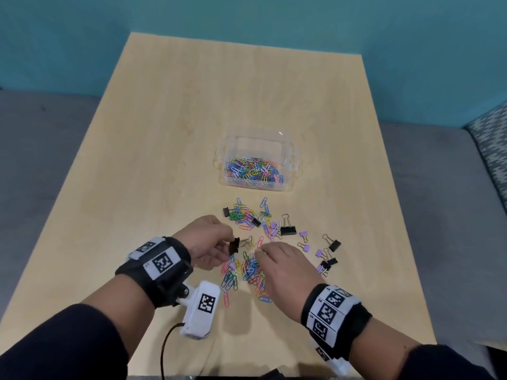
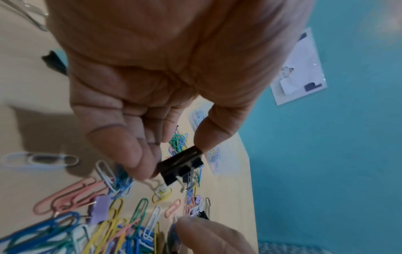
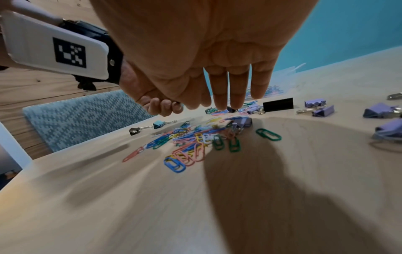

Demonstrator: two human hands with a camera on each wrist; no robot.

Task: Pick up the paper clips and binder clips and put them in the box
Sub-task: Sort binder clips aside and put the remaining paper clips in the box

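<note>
My left hand (image 1: 216, 244) pinches a black binder clip (image 1: 234, 245) between thumb and fingers just above the table; the left wrist view shows that clip (image 2: 181, 165) with its wire handles hanging down. My right hand (image 1: 279, 266) hovers palm-down over the near pile of coloured paper clips (image 1: 244, 272), fingers (image 3: 237, 89) straight and holding nothing. A clear plastic box (image 1: 256, 160) partly filled with coloured paper clips stands farther back. A second heap of paper clips (image 1: 248, 215) lies between box and hands. Black binder clips (image 1: 288, 230) and small purple binder clips (image 1: 304, 234) lie scattered to the right.
The light wooden table (image 1: 164, 160) has bare surface on the left and behind the box. A grey sofa and a patterned cushion (image 1: 491, 149) sit beyond the right edge. A teal wall rises behind.
</note>
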